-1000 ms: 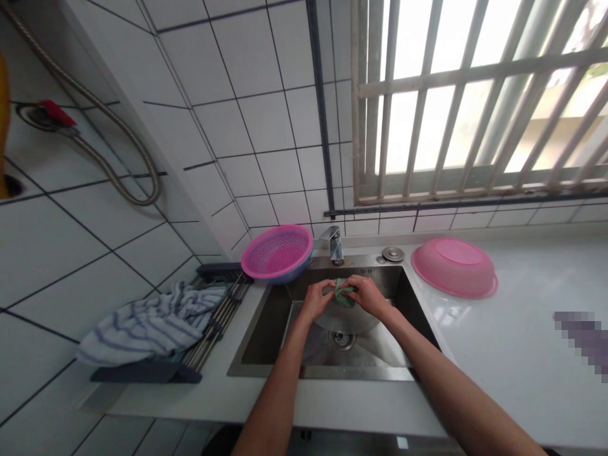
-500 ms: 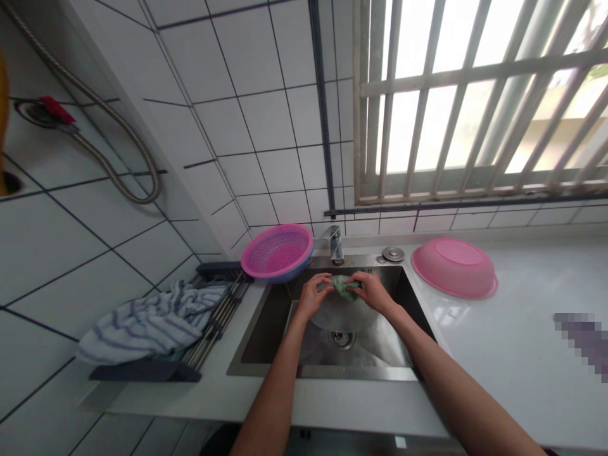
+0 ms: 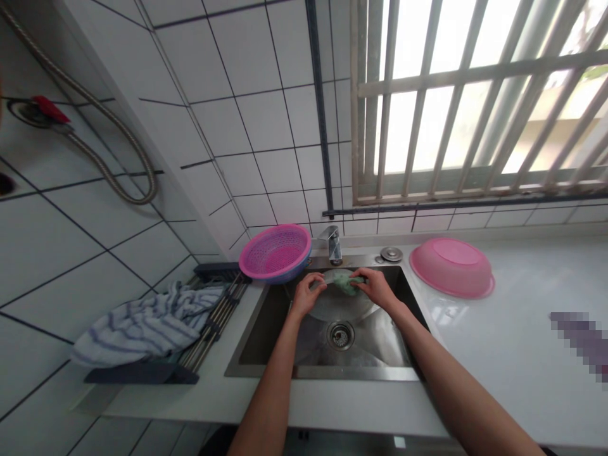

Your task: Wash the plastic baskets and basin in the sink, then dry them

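Both my hands are over the steel sink [image 3: 266,342], just below the faucet [image 3: 332,242]. My left hand [image 3: 306,292] is closed on the left rim of a round shiny dish [image 3: 339,304], which is tilted above the drain [image 3: 340,334]. My right hand [image 3: 377,288] is closed on a crumpled green cloth [image 3: 348,284] and presses it against the dish's upper edge. I cannot tell whether the dish is glass or metal.
A pink colander [image 3: 275,251] sits at the sink's back left corner. An upturned pink basin [image 3: 451,266] lies on the white counter [image 3: 513,354] to the right. A striped towel [image 3: 147,320] is draped over a drying rack [image 3: 209,329] on the left. A round stopper [image 3: 392,254] lies behind the sink.
Both hands, with the dish and cloth, have shifted a little toward the back of the sink, under the faucet. The drain now shows fully below them.
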`<action>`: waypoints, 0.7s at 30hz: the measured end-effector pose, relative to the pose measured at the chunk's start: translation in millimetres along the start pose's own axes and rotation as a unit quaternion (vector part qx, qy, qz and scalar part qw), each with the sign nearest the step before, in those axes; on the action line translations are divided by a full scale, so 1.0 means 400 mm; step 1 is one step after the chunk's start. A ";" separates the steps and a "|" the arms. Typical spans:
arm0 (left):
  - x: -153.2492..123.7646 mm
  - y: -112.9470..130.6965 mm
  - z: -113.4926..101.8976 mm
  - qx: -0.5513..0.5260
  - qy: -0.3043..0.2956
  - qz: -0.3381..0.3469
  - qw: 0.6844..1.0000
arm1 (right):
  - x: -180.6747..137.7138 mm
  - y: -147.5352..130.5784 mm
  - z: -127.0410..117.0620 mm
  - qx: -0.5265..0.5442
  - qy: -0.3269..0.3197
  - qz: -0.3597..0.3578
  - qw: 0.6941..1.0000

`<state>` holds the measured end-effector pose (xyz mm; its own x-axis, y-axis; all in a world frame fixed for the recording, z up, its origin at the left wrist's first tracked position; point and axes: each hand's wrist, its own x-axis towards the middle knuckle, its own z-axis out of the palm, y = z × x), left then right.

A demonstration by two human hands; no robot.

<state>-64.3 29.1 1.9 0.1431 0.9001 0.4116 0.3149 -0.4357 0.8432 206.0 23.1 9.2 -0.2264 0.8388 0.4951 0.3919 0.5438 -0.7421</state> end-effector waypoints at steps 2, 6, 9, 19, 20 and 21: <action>0.002 -0.017 -0.004 -0.015 -0.001 -0.015 1.000 | 0.003 0.015 -0.009 -0.004 0.017 0.008 1.000; -0.010 -0.026 0.006 0.013 -0.053 -0.040 0.998 | -0.004 0.017 0.000 -0.023 -0.016 -0.004 1.000; -0.024 -0.014 0.019 0.070 -0.074 -0.034 0.994 | -0.012 0.001 0.015 -0.029 -0.057 -0.008 0.998; -0.009 0.004 0.007 0.018 -0.032 -0.011 0.999 | -0.005 -0.002 0.015 -0.002 -0.028 -0.009 1.000; -0.008 0.003 0.000 0.022 -0.026 -0.011 0.999 | -0.005 0.005 0.013 0.004 -0.029 -0.001 1.000; -0.008 0.002 -0.005 0.026 -0.021 -0.012 0.999 | -0.006 0.012 0.012 0.008 -0.028 0.008 1.000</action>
<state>-66.5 25.7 2.0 0.1733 0.9107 0.3749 0.3672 -0.4130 0.8335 204.1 23.9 2.2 -0.2691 0.8476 0.4573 0.3820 0.5298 -0.7572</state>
